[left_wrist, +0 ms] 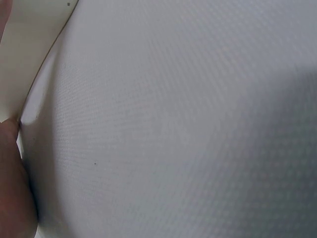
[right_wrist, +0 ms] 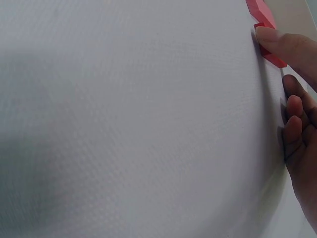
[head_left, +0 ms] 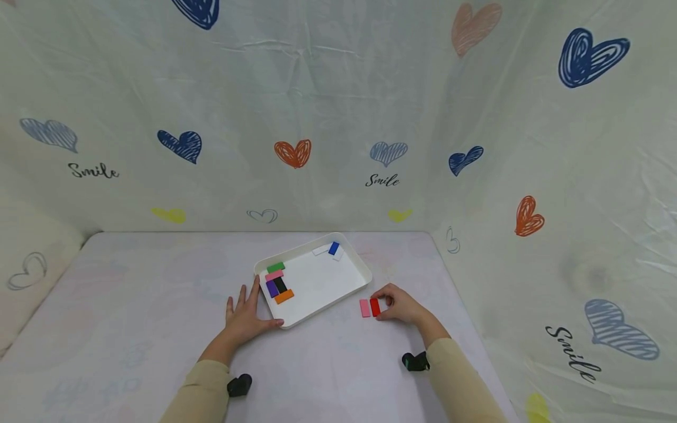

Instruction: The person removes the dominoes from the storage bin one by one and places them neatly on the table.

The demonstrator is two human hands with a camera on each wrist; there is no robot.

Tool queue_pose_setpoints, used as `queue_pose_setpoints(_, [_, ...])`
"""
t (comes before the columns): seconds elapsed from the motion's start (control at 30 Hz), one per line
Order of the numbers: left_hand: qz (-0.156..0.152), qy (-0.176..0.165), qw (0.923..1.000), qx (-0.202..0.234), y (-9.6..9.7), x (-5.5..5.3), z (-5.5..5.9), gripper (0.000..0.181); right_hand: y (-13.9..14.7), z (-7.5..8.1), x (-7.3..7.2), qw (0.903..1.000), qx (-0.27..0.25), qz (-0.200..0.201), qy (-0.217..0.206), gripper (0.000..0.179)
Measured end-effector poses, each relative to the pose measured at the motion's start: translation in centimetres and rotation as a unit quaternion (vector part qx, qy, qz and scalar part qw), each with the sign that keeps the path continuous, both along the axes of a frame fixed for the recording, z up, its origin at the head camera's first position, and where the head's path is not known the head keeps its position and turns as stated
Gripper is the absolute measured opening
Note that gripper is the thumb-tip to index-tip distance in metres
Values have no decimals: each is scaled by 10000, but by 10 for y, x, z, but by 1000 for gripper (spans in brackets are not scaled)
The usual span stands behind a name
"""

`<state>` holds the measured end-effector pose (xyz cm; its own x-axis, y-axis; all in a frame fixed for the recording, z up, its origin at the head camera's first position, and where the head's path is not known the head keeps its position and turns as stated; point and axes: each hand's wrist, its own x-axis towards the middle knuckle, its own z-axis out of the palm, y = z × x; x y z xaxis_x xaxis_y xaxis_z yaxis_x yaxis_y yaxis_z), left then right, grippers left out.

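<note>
My right hand (head_left: 403, 305) pinches a small red rectangular block (head_left: 375, 307) by its ends, low over the table. A pink block (head_left: 365, 308) lies right beside it on the left. In the right wrist view the thumb (right_wrist: 277, 39) lies over the red block, with the other fingers curled near the cloth. My left hand (head_left: 244, 322) spreads its fingers at the near left corner of a white tray (head_left: 322, 308). Its thumb touches the front rim and its index finger the left side. The left wrist view shows mostly cloth, with part of the hand (left_wrist: 15, 183) against the tray wall.
In the tray's left end lie a green block (head_left: 275, 267), a pink one, a purple one, a black one and an orange block (head_left: 284, 296). A blue block (head_left: 334, 248) and white pieces lie at its far right. A heart-printed curtain (head_left: 338, 88) surrounds the table.
</note>
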<state>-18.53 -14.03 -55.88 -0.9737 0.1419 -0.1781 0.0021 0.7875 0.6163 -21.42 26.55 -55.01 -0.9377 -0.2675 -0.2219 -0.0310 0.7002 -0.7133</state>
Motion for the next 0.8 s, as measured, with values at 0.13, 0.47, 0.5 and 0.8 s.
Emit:
queue_pose_setpoints(0.13, [0, 19, 10000, -11, 0, 0, 0, 133, -1, -1, 0, 10000, 25, 15, 19, 42])
queue_pose_setpoints(0.47, [-35, 18, 10000, -12, 1, -1, -1, 134, 0, -1, 0, 10000, 8, -88, -44, 42])
queue_pose_setpoints(0.5, [-35, 12, 10000, -10, 0, 0, -1, 134, 0, -1, 0, 9999, 1, -93, -45, 42])
queue_pose_setpoints(0.8, [-44, -13, 10000, 14, 0, 1, 2, 133, -1, 5, 2, 9997, -15, -195, -109, 48])
